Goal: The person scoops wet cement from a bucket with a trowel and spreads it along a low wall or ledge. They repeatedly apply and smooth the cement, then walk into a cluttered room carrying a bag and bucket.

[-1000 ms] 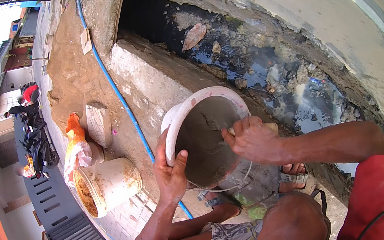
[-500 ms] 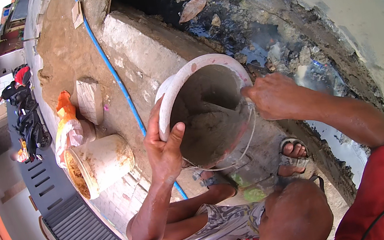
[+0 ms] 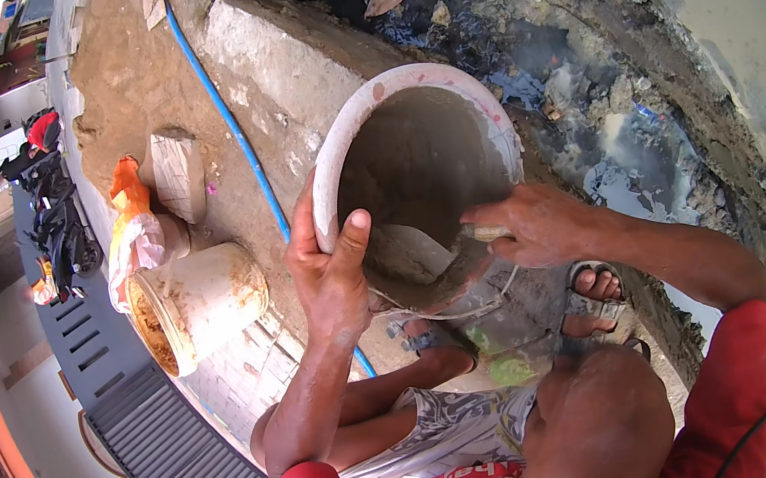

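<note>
sandy ground (image 3: 125, 90), with a blue hose (image 3: 227, 113) lying along it, borders a murky, rubbly ditch (image 3: 482, 40). at the center, a tilted bucket (image 3: 417, 76) with a pale rim holds grey mix (image 3: 428, 176), and the left hand (image 3: 335, 282) grips it, its fingers wrapped around the outside while the thumb hooks over the rim. the right hand (image 3: 547, 220) has its fingers curled around the handle of a trowel (image 3: 413, 249), whose blade sits inside the bucket.
</note>
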{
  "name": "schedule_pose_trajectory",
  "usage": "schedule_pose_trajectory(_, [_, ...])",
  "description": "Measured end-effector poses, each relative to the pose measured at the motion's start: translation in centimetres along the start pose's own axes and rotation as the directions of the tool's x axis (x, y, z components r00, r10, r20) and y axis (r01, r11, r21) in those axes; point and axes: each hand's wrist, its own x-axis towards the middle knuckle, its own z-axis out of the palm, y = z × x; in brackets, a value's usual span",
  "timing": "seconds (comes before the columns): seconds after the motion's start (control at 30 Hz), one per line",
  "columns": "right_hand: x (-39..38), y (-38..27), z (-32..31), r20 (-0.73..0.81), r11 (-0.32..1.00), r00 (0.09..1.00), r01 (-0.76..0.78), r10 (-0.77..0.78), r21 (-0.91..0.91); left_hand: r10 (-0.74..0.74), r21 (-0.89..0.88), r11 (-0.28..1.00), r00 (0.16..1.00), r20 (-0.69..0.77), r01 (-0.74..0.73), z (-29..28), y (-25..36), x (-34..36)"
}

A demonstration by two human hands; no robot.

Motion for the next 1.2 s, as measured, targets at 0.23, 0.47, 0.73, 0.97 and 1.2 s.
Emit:
schedule_pose_trajectory(0.23, [-1.0, 0.4, 0.8, 0.049, 0.968, 0.999, -0.012, 0.000, 0.251, -0.035, -0.035, 0.999, 0.995, -0.090, 0.032, -0.6, -0.4, 0.1])
schedule_pose_trajectory(0.47, [-2.8, 1.3, 1.2, -0.091, 0.813, 0.993, 0.114, -0.075, 0.570, -0.060, -0.299, 0.953, 0.998, -0.035, 0.047, -3.1, -0.5, 1.6])
schedule_pose_trajectory(0.73, [-7.4, 11.0, -4.0, -0.287, 0.816, 0.895, -0.131, 0.341, 0.563, -0.171, -0.247, 0.959, 0.979, -0.106, 0.141, -7.5, -2.8, 1.3])
schedule_pose_trajectory(0.97, [-7.0, 23.8, -2.2, -0.364, 0.781, 0.753, -0.304, 0.548, 0.545, -0.195, -0.253, 0.954, 0.974, -0.115, 0.161, -8.7, -4.2, 0.8])
schedule_pose_trajectory(1.2, [-5.4, 30.0, -0.3, -0.337, 0.754, 0.716, -0.398, 0.611, 0.522, -0.188, -0.276, 0.948, 0.979, -0.081, 0.159, -8.8, -4.1, 0.6])
